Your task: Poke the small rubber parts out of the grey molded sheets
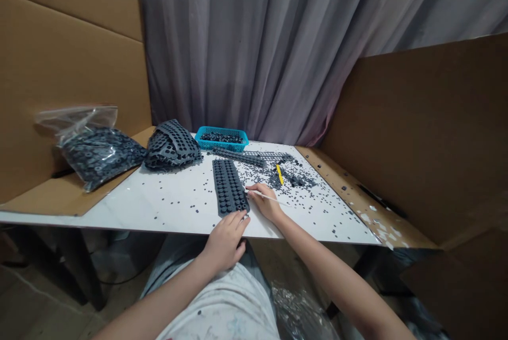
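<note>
A dark rubbery sheet with rows of round raised parts [227, 187] lies on the white table [174, 210] near its front edge. My left hand [227, 237] rests at the sheet's near end, fingers close together on its edge; whether anything is under the fingertips is hidden. At the sheet's right side, my right hand [265, 201] pinches a thin white stick [280, 202], its tip by the raised parts. Many small dark bits [305, 192] are scattered over the table's right part, around a yellow tool [280, 174].
Behind lie dark strips [242, 157] and a blue basket [221, 145] of dark pieces. To the left are a pile of perforated sheets [172, 145] and a clear bag [101, 156] of small parts. Cardboard walls [428, 134] flank the table, with a grey curtain [238, 49] behind.
</note>
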The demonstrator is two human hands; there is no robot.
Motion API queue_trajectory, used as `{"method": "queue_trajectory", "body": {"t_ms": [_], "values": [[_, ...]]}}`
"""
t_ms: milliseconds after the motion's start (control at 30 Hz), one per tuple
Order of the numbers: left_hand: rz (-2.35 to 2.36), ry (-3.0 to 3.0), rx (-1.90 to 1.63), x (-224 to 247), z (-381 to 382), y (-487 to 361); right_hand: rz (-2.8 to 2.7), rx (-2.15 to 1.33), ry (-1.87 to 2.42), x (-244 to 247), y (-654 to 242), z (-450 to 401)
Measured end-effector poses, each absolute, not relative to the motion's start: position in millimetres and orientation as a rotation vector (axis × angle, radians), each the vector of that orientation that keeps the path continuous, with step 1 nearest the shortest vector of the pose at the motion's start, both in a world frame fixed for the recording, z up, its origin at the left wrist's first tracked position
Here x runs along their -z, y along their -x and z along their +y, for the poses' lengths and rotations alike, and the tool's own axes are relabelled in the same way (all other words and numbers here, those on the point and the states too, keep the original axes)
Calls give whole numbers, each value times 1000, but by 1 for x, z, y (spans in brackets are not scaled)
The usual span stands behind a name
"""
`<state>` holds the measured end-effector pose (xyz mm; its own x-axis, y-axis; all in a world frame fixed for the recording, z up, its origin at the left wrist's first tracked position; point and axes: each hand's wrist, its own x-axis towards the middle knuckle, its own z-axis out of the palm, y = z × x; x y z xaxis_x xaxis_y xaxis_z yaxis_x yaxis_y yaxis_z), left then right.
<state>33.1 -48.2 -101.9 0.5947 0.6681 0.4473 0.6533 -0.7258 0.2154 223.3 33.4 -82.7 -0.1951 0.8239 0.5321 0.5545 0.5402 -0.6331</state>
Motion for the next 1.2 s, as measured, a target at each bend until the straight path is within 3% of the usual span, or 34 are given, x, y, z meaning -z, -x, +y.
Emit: {"method": "queue_trajectory", "body": {"t_ms": [200,433,700,900,1067,1200], "values": [[1147,-2766,-819,105,-48,-33,-1824,-850,940,79,-227,32],[1148,-2754,-819,103,-48,-32,-1882,-818,958,76,-225,30],[1160,-2788,-777,102,-48,-33,-2073,-367,1046,81,-222,32],[1153,-2789,-782,102,-48,-33,-1925,-276,1179,88,-225,40],[1147,-2780,-791,101,-48,-33,-1882,-348,1103,82,-224,34],[1166,-2785,-790,103,-48,-33,-1948,-686,896,75,-217,24]]}}
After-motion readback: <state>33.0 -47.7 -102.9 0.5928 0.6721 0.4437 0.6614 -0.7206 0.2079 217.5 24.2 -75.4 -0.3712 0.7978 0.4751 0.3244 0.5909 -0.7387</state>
